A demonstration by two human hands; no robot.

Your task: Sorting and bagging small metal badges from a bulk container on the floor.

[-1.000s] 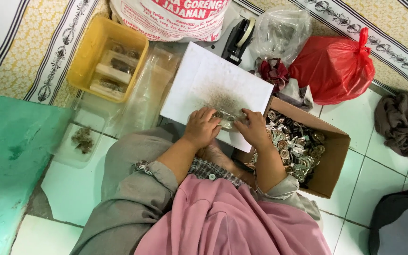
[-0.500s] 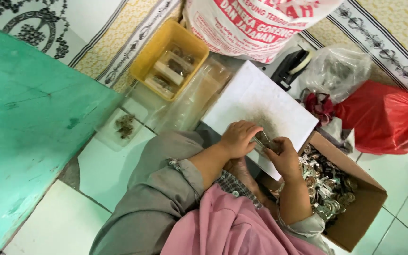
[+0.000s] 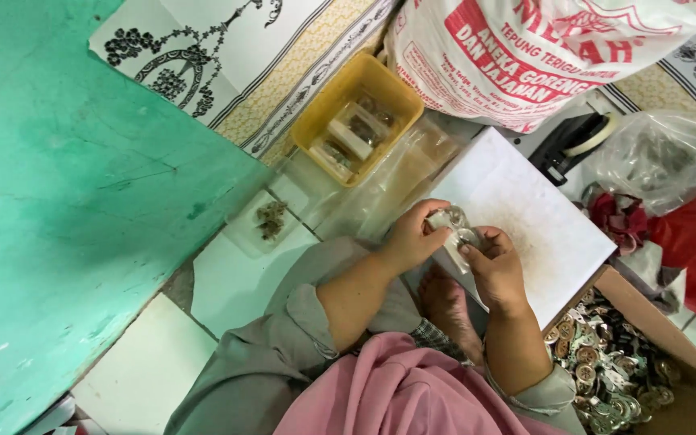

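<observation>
Left hand (image 3: 414, 238) and right hand (image 3: 493, 267) meet over the white board (image 3: 541, 217), both pinched on a small clear packet (image 3: 454, 227) of metal pieces — contents too small to identify. Forearms bent inward. Cardboard box (image 3: 670, 322) of metal pieces at right — cut off by frame edge.

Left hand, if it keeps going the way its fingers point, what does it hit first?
The left hand points right, so probably the small shiny piece both hands pinch, then the right hand fingers; depth unclear.
</observation>
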